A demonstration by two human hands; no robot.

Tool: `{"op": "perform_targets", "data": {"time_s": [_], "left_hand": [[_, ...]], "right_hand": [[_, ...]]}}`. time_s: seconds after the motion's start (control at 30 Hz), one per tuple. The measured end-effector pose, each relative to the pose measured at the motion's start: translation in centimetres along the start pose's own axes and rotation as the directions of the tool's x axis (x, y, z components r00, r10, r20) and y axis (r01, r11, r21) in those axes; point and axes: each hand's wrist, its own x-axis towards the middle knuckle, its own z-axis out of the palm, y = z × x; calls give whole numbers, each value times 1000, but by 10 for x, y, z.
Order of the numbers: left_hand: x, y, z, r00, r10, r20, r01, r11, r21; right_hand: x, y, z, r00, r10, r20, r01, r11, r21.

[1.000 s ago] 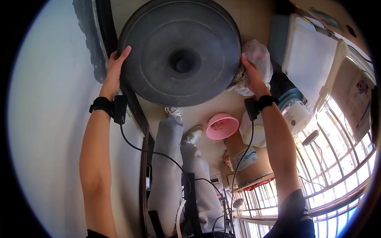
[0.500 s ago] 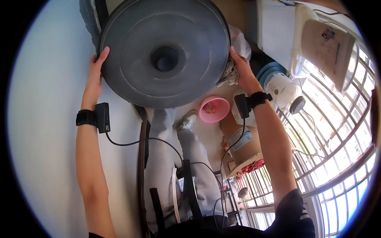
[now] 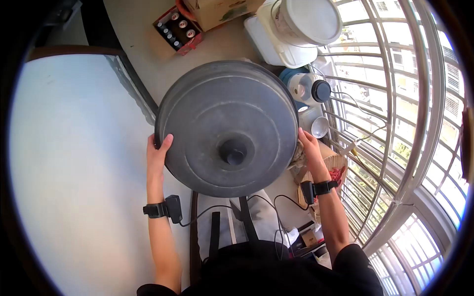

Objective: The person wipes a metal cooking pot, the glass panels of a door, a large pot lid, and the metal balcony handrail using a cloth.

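Disc (image 3: 207, 118), broad, dark grey and hollowed at the centre, is held between the left hand (image 3: 158, 152), clasping its left edge, and the right hand (image 3: 312, 154), clasping its right edge.

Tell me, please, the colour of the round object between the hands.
The round object is dark grey, seen best in the head view.

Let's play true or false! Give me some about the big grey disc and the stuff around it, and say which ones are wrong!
1. The left hand and right hand both hold the grey disc. True.
2. The white bucket is on the picture's left. False: the white bucket is on the right.
3. The red box has things inside. True.
4. Only one wrist wears a black band. False: both wrists wear black bands.
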Motion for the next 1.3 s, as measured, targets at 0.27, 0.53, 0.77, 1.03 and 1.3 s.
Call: {"op": "perform_targets", "data": {"time_s": [0.27,0.53,0.77,1.03,1.3], "left_hand": [[-125,57,104,968,137,211,-181,961,209],[-267,88,245,811,257,526,-515,742,430],[-373,65,326,676,214,705,-696,499,516],[-467,32,380,430,96,898,-865,327,380],[-531,-1,413,248,41,968,-926,303,225]], "right_hand": [[-167,75,-144,980,85,-179,-20,942,335],[-326,206,-245,929,138,-343,125,755,644],[-438,327,-266,819,258,-513,249,645,723],[-565,376,-222,603,484,-635,369,536,759],[-612,401,-179,498,545,-675,549,404,731]]}}
